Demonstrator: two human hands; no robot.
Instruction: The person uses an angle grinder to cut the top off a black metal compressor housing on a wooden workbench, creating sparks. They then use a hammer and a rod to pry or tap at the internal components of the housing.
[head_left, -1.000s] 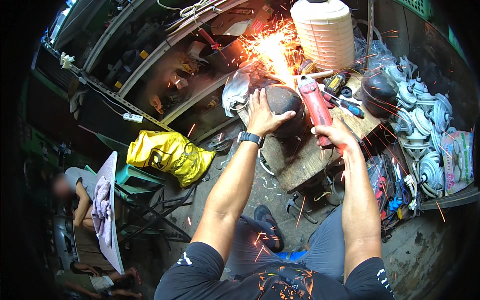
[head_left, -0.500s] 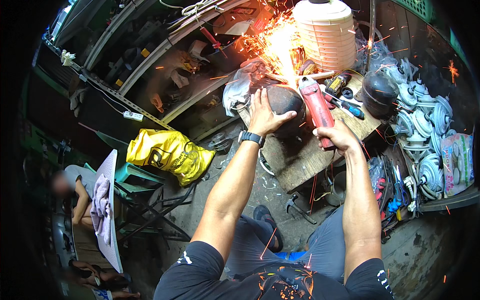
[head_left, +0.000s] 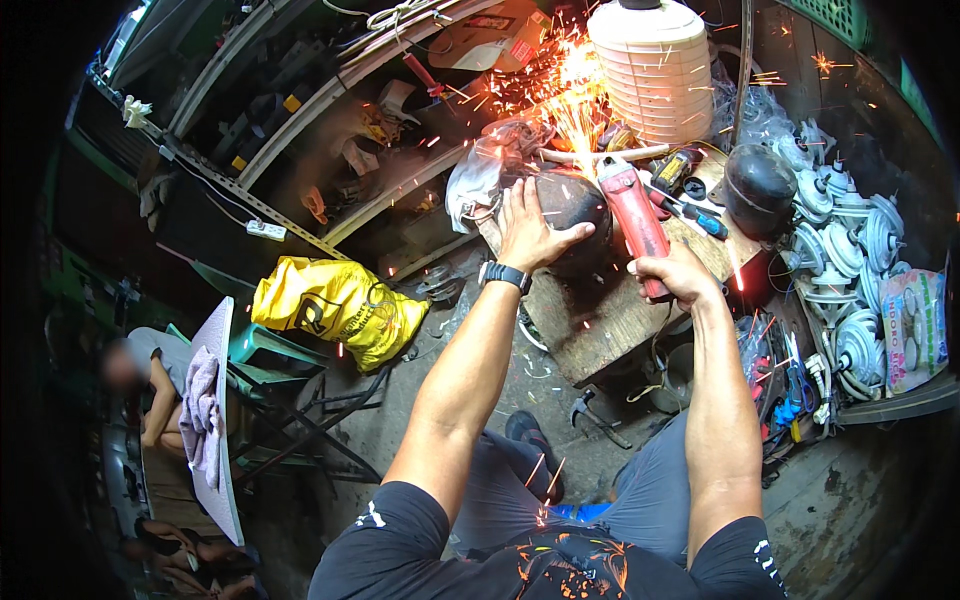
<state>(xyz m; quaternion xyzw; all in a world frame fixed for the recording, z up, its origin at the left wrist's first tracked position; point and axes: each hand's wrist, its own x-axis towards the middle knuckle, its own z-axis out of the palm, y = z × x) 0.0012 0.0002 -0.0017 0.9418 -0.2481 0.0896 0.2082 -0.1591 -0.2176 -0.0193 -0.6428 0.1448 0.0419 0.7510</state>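
Two-handed grinding, likely: left hand [head_left: 532, 236], fingers spread, on dark domed metal shell [head_left: 574, 206]; right hand [head_left: 680, 272] clenching red tubular grinder [head_left: 635, 210], shell's three o'clock; next: steadiness.

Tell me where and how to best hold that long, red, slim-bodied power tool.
Probably around the near end of the red power tool, from the person's right, as the right hand does: the slim body slants that end toward the person, while bright orange sparks spray near its far end.
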